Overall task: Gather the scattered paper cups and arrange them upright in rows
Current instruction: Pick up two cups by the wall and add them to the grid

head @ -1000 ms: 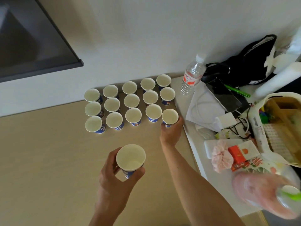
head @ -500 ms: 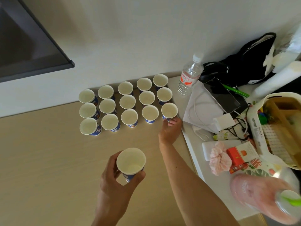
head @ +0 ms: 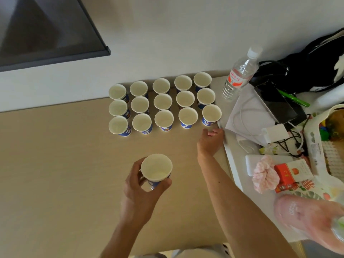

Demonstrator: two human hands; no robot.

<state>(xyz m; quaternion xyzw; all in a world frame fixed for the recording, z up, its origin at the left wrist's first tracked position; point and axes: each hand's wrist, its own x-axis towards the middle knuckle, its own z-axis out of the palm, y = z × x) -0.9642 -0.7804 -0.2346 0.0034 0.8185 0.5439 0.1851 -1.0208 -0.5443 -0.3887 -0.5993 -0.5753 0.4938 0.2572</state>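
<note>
Head view: at lower centre, a paper cup [head: 156, 168] is gripped upright, mouth up, by the left hand [head: 138, 192]; the right hand [head: 209, 142] is loosely curled, seemingly empty.

The paper cups [head: 163, 118] in the upper middle are all cream-white inside, blue outside with white print and a bit of orange. Same deal for the lone cup [head: 156, 167] in the lower middle. The table [head: 55, 164] is plain beige, the wall [head: 186, 34] off-white, the screen [head: 46, 28] upper left dark grey. Over on the right: clear bottle [head: 240, 75] with a white cap and red-and-white label, black bag [head: 307, 71], bright green pen [head: 296, 99], pink-and-white scrunchie [head: 265, 174], red box [head: 284, 174].
</note>
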